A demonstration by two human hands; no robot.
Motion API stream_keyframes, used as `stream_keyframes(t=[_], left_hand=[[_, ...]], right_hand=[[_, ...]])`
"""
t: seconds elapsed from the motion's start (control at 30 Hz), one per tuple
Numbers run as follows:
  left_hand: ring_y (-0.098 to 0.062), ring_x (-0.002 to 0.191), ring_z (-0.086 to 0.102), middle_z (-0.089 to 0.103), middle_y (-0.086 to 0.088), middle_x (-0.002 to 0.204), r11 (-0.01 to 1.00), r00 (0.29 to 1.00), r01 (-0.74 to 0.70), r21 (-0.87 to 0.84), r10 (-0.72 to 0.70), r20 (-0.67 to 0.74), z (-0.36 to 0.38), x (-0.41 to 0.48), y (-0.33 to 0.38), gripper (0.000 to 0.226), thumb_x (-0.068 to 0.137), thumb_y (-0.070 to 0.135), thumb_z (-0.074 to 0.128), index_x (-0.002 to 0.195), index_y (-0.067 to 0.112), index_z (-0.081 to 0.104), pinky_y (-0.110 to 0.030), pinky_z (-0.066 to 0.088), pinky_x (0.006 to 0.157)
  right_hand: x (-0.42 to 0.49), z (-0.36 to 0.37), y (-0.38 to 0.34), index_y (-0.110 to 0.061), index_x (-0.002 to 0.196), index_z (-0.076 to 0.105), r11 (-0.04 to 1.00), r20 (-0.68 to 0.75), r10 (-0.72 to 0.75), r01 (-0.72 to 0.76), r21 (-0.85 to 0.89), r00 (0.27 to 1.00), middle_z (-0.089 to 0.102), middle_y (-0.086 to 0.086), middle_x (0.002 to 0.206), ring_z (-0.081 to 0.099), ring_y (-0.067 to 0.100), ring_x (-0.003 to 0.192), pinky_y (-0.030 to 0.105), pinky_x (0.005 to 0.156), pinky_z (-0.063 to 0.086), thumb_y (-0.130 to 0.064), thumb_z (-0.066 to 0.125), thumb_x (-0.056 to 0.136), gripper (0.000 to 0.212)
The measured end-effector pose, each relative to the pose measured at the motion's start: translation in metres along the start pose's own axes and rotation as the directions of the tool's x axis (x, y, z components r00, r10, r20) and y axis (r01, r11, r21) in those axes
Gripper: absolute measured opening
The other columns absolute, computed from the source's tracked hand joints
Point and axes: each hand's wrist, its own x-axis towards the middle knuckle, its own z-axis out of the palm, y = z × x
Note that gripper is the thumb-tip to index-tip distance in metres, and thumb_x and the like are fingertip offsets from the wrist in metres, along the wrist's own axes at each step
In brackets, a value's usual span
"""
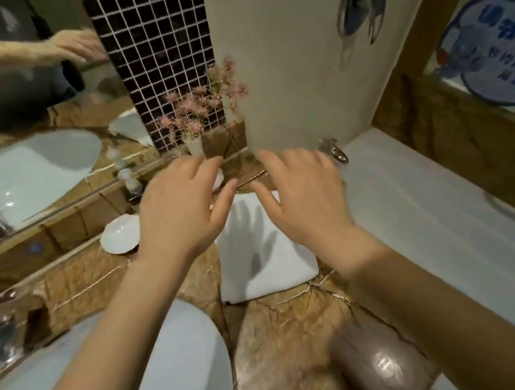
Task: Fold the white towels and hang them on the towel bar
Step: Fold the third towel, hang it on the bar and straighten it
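Observation:
A folded white towel (264, 253) lies flat on the brown marble counter (285, 338), between the sink and the bathtub. My left hand (179, 211) hovers above the towel's far left corner with fingers spread and relaxed, holding nothing. My right hand (302, 195) hovers over the towel's far right edge, fingers also spread; both hands cast shadows on the towel. No towel bar is in view.
A white sink basin (162, 380) sits at the lower left, a white soap dish (122, 234) behind it. A small vase of pink flowers (193, 118) stands against the tiled wall. The white bathtub (433, 220) lies to the right, a mirror (11, 129) to the left.

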Motion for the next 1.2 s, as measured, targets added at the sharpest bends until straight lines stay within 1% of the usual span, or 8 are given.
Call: stream_keyframes(t=[0.17,0.33,0.5,0.6,0.77,0.97,1.03,1.2], left_hand=[[-0.025,0.105,0.058,0.062,-0.005,0.119,1.000,0.991,0.022,-0.003,-0.022,0.129,0.075,-0.013,-0.001,0.053,0.095,0.051,0.027,0.123,0.018,0.057,-0.037,0.047,0.080],[-0.026,0.111,0.058,0.059,-0.008,0.128,0.999,0.980,0.044,0.004,-0.044,0.195,0.138,-0.024,0.001,0.052,0.094,0.050,0.030,0.124,0.019,0.058,-0.035,0.048,0.082],[-0.028,0.123,0.049,0.050,-0.012,0.137,0.999,0.962,0.044,-0.029,-0.035,0.270,0.185,-0.036,0.001,0.050,0.093,0.048,0.034,0.128,0.017,0.052,-0.040,0.048,0.089],[-0.029,0.125,0.046,0.047,-0.012,0.136,0.997,0.970,0.054,-0.055,-0.040,0.239,0.196,-0.040,0.001,0.045,0.092,0.043,0.040,0.127,0.017,0.050,-0.042,0.048,0.089],[-0.024,0.103,0.049,0.052,-0.005,0.114,0.996,0.989,0.062,-0.069,-0.052,0.137,0.195,-0.020,0.000,0.032,0.087,0.035,0.044,0.111,0.018,0.056,-0.037,0.044,0.079],[-0.027,0.127,0.039,0.041,-0.008,0.139,0.990,0.943,0.016,-0.138,0.030,0.330,0.188,0.038,-0.010,0.081,0.071,0.032,0.065,0.143,0.021,0.030,-0.040,0.035,0.100],[-0.027,0.118,0.047,0.051,-0.007,0.127,0.995,0.915,0.018,-0.102,0.025,0.403,0.184,0.051,-0.005,0.081,0.069,0.030,0.067,0.141,0.022,0.032,-0.037,0.036,0.093],[-0.024,0.088,0.058,0.060,-0.002,0.094,0.998,0.916,-0.022,-0.062,0.045,0.398,0.174,0.053,0.005,0.037,0.067,0.016,0.059,0.103,0.018,0.060,-0.037,0.049,0.067]], right_hand=[[-0.022,0.065,0.013,-0.028,0.134,0.046,1.000,0.151,0.009,-0.007,-0.012,0.988,0.060,0.005,0.122,0.053,0.025,0.116,0.047,0.100,0.038,-0.057,0.022,0.092,0.057],[-0.049,0.126,0.031,-0.015,0.125,0.061,0.995,0.001,-0.010,0.010,0.102,1.000,0.063,0.013,0.116,0.058,0.030,0.108,0.047,0.090,0.045,-0.049,0.045,0.094,0.049],[-0.074,0.167,0.040,-0.015,0.131,0.056,0.991,0.136,0.023,-0.041,0.128,0.990,0.053,0.019,0.132,0.051,0.033,0.118,0.045,0.089,0.049,-0.046,0.049,0.091,0.052],[-0.089,0.182,0.039,-0.014,0.134,0.055,0.987,0.087,0.056,-0.068,0.143,0.995,0.049,0.019,0.138,0.047,0.034,0.127,0.044,0.092,0.049,-0.042,0.047,0.093,0.050],[-0.088,0.184,0.038,-0.016,0.136,0.052,0.981,0.085,0.078,-0.092,0.171,0.993,0.047,0.019,0.140,0.045,0.034,0.129,0.046,0.092,0.049,-0.042,0.045,0.092,0.051],[-0.086,0.183,0.038,-0.018,0.136,0.051,0.976,0.108,0.076,-0.096,0.198,0.991,0.047,0.018,0.141,0.045,0.033,0.129,0.044,0.096,0.047,-0.042,0.042,0.092,0.051],[-0.085,0.183,0.038,-0.018,0.136,0.052,0.975,0.111,0.075,-0.096,0.200,0.991,0.048,0.018,0.140,0.047,0.034,0.127,0.044,0.094,0.048,-0.042,0.041,0.092,0.052],[-0.085,0.179,0.040,-0.020,0.133,0.054,0.979,0.114,0.043,-0.064,0.192,0.993,0.051,0.015,0.137,0.051,0.031,0.124,0.041,0.091,0.049,-0.044,0.043,0.090,0.051]])
